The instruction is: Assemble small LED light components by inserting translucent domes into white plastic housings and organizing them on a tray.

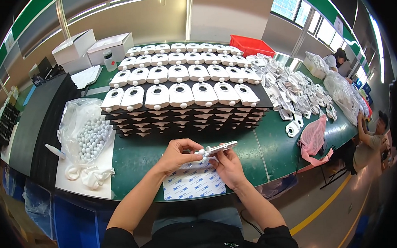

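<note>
Over the near edge of the green table, my right hand [229, 166] grips a white plastic housing [223, 147], held nearly edge-on. My left hand [180, 155] pinches a small white ball [201, 152] between thumb and fingers, right at the housing's left end. Whether ball and housing touch is hard to tell. Below both hands lies a white backing sheet [194, 186] with a blue printed pattern. Beyond them, rows of similar white housings [181, 94], each with a round hole and a ball at its near end, sit on stacked black trays [268, 104].
At left, a clear bag of white balls [93, 138] lies beside a crumpled white cloth [94, 176] and black boards [43, 126]. A heap of loose housings [294, 86], a pink mesh cloth [313, 139] and a red bin [252, 46] stand right. Two people work farther right.
</note>
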{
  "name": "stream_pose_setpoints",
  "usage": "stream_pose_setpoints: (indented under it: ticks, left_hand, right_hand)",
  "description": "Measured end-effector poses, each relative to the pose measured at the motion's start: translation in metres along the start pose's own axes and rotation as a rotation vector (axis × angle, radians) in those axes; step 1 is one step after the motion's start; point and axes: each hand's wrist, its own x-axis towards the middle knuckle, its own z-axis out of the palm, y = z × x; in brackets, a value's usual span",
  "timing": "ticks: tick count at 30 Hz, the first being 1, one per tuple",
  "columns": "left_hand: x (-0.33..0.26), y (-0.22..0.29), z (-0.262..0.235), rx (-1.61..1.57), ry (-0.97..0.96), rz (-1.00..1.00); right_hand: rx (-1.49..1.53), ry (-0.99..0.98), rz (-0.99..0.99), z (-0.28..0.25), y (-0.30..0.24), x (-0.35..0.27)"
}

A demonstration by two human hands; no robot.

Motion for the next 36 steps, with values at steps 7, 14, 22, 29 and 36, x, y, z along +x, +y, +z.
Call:
stream_pose_setpoints:
  ticks: [7,14,22,29,36]
  left_hand:
    - [0.001,-0.001,0.003,0.034,-0.022,0.067]
    - [-0.004,0.002,0.003,0.270,-0.049,0.195]
    - [-0.001,-0.001,0.006,0.099,-0.076,0.096]
    - [0.005,-0.004,-0.001,0.052,0.016,0.167]
    - [0.010,-0.012,-0.008,0.056,0.031,0.201]
  right_hand:
    - [-0.030,0.031,0.037,-0.001,0.002,0.000]
    - [-0.248,-0.017,0.022,0.004,-0.003,-0.007]
    - [-0.619,-0.063,-0.243,0.009,-0.071,-0.002]
    - [-0.928,0.475,-0.640,-0.037,-0.185,0.051]
    - [-1.106,0.504,-0.409,-0.065,-0.198,0.095]
